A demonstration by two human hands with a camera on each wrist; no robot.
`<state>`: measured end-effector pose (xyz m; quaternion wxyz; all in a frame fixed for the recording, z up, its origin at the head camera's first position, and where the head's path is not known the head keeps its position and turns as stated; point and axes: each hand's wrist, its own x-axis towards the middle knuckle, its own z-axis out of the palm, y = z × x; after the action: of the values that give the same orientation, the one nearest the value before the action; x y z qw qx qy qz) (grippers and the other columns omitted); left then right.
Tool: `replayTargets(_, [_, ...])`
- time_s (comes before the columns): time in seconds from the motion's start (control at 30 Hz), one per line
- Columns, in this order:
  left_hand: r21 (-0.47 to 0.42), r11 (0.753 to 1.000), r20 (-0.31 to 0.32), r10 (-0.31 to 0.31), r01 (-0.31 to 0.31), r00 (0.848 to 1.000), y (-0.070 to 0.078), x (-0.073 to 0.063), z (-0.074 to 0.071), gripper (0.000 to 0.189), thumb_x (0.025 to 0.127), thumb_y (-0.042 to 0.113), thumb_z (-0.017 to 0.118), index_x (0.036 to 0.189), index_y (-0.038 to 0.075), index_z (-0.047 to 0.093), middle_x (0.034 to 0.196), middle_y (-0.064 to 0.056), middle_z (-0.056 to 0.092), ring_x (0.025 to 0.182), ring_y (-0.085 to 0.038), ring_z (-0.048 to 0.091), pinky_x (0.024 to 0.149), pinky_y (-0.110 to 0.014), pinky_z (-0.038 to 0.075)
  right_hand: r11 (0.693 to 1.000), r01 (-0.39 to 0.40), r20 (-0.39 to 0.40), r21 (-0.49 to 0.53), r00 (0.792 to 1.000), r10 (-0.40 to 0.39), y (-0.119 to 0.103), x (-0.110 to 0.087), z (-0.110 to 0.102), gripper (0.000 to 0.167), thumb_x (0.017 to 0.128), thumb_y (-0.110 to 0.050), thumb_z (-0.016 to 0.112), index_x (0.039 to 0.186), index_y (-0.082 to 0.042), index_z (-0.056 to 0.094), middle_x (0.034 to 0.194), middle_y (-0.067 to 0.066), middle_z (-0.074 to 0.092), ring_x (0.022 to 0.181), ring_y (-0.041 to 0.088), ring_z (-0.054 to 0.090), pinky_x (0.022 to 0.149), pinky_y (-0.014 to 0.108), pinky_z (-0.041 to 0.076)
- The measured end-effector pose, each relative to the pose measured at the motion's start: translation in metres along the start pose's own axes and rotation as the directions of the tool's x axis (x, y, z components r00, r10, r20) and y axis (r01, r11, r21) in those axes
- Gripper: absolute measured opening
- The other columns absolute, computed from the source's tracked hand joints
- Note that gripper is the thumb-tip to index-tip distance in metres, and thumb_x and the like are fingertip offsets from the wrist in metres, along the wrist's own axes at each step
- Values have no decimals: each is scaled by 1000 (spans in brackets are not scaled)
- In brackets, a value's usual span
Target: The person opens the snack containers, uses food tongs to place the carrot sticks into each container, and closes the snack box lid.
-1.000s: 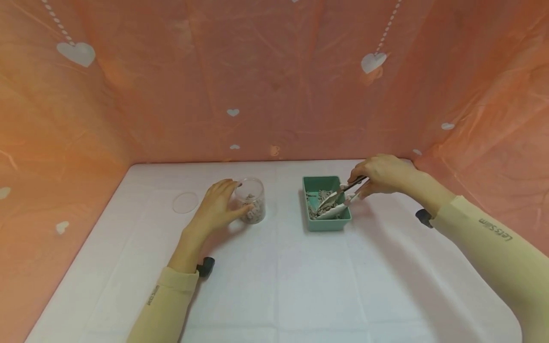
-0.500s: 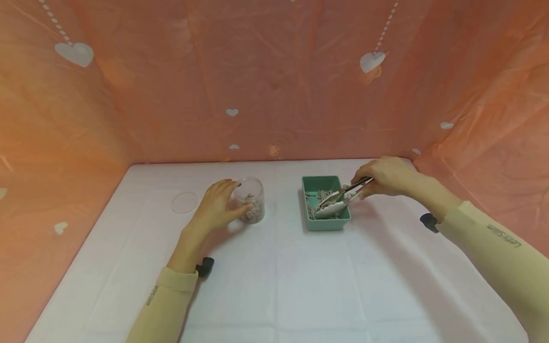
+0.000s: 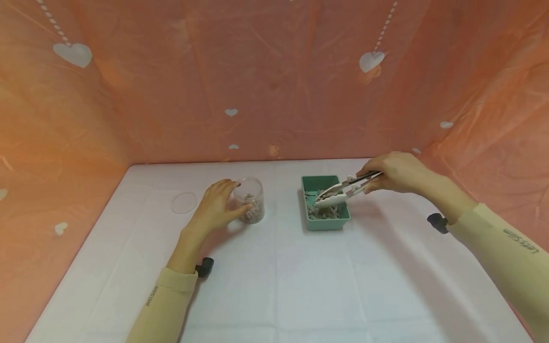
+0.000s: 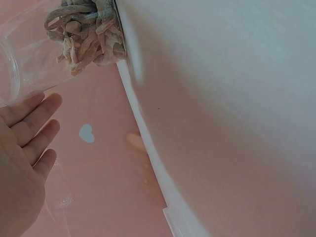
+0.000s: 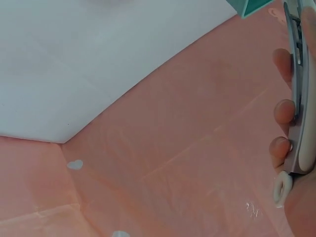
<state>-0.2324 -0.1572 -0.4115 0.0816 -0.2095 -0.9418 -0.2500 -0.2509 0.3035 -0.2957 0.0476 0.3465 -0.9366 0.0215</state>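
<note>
My left hand (image 3: 214,209) is beside a clear plastic jar (image 3: 256,190). Its thumb lies at the jar's front and its fingertips reach the far rim; in the left wrist view the fingers are relaxed and fairly straight. Greyish-brown, twisted dried strips (image 4: 91,37) fill the jar's lower part. My right hand (image 3: 403,171) grips a pair of tongs (image 5: 299,98) with white heads and grey handles, fingers curled round the handles. The heads point down left into a green rectangular box (image 3: 326,226), over more such strips (image 3: 315,214), with some strips between them.
A clear round lid (image 3: 184,203) lies on the white tablecloth (image 3: 317,286) left of the jar. An orange sheet with white hearts (image 3: 274,85) hangs behind the table and along both sides.
My right hand has moved up and to the right with the tongs, whose heads have risen a little in the box and drawn nearer each other. My left hand and the jar stay put.
</note>
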Motion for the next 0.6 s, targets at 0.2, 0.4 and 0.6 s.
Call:
replayTargets(0.2, [1, 1000, -4, 5, -5, 1000, 0, 0, 0, 80, 90, 46, 78, 149, -1, 51, 151, -26, 50, 146, -43, 39, 124, -59, 25, 1000, -23, -10, 3, 1000, 23, 1, -1, -8, 39, 77, -36, 92, 111, -22, 80, 102, -3, 77, 84, 20, 68, 70, 43, 54])
replayTargets(0.4, [4, 1000, -6, 7, -7, 1000, 0, 0, 0, 80, 90, 46, 78, 149, -1, 51, 151, -27, 50, 146, -43, 39, 124, -59, 25, 998, -65, -24, 5, 998, 65, 1, -3, -19, 41, 76, -34, 93, 112, -21, 80, 100, -2, 77, 80, 17, 66, 65, 39, 51])
replayTargets(0.6, [2, 1000, -7, 9, -9, 1000, 0, 0, 0, 79, 90, 45, 78, 148, -2, 52, 151, -27, 51, 146, -43, 39, 123, -59, 25, 998, -65, -38, 17, 997, 66, 2, -4, -23, 42, 76, -32, 93, 113, -20, 79, 102, 1, 77, 81, 18, 66, 66, 39, 51])
